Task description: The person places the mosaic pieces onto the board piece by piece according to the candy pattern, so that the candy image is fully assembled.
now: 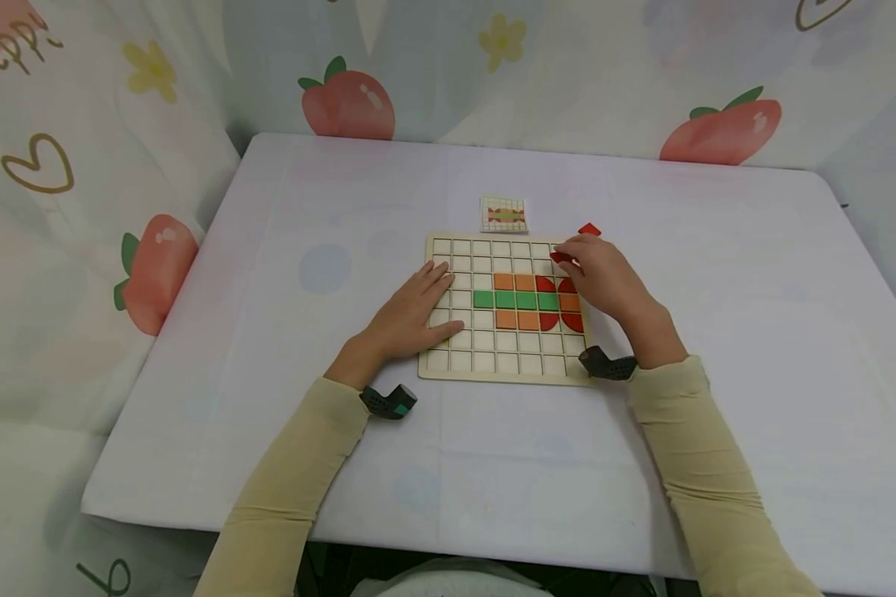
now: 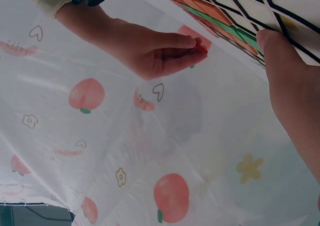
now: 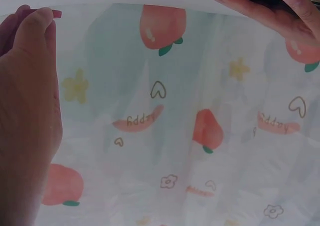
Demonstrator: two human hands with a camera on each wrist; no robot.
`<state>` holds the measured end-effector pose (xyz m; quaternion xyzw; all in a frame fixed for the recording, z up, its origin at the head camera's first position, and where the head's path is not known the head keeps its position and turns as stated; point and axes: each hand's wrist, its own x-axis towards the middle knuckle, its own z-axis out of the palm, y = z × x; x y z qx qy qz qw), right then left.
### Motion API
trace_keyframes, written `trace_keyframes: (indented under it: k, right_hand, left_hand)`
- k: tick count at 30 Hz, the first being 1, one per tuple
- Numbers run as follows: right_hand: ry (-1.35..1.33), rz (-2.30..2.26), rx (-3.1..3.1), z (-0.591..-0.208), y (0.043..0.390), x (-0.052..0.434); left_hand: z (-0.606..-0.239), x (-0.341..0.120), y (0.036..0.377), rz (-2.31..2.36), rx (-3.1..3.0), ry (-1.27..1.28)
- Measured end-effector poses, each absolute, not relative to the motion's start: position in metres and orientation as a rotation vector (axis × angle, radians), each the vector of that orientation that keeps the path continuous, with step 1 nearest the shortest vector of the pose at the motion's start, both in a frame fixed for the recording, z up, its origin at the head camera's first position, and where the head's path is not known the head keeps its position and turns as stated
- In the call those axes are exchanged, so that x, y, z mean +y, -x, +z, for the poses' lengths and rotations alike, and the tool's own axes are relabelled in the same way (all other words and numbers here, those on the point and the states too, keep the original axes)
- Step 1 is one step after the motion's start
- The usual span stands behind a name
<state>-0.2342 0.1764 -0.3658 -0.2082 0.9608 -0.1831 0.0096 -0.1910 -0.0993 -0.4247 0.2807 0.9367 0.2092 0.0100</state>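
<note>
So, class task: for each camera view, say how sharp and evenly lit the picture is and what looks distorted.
Head view: soft, even light, faint shadows under the hands, wooden grid board fairly sharp. Left wrist view: tilted, board skewed, left hand close and blurred. Right wrist view: hazy, right hand fills the left edge out of focus, strawberry curtain soft.

L hand lies flat, fingers straight; R hand curled, fingertips pinched together.

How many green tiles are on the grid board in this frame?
4, side by side in one row of the grid board: green tiles at and. The right hand may hide more.
</note>
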Motion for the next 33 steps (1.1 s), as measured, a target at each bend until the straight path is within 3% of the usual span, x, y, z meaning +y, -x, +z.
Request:
trace_keyframes:
  k: [20,33]
  right_hand:
    - [0.986,-0.541,2.858,-0.375,0.217,0.120]
    - [1.020,-0.514,2.837,-0.375,0.217,0.111]
  left_hand:
    - [-0.427,-0.100,0.193,0.649,2.913,-0.883]
    - [-0.427,-0.099,0.193,0.643,2.910,-0.872]
